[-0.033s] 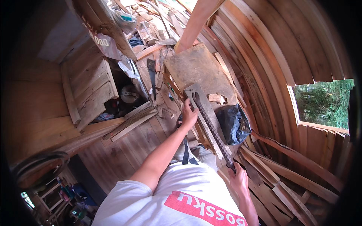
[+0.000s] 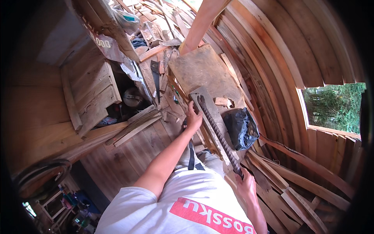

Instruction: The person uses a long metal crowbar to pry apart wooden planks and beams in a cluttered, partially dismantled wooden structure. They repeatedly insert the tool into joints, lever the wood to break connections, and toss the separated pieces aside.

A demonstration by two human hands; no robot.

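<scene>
Rod (image 2: 218, 132), dark and spiral-twisted, runs slantwise over a grey plank (image 2: 211, 106) at the near side of the desk (image 2: 194, 66), its lower end gripped in the right hand (image 2: 246, 185), while the left hand (image 2: 193, 118) sits against the plank's left edge near the top, whether clamped or merely resting I cannot tell. Chief risk, by my reading: the round twist rolling sideways off the narrow plank toward the black plastic bag (image 2: 242, 128), should the right wrist turn. A slack left hand could let the plank shift, fingers near the rod's upper tip.
</scene>
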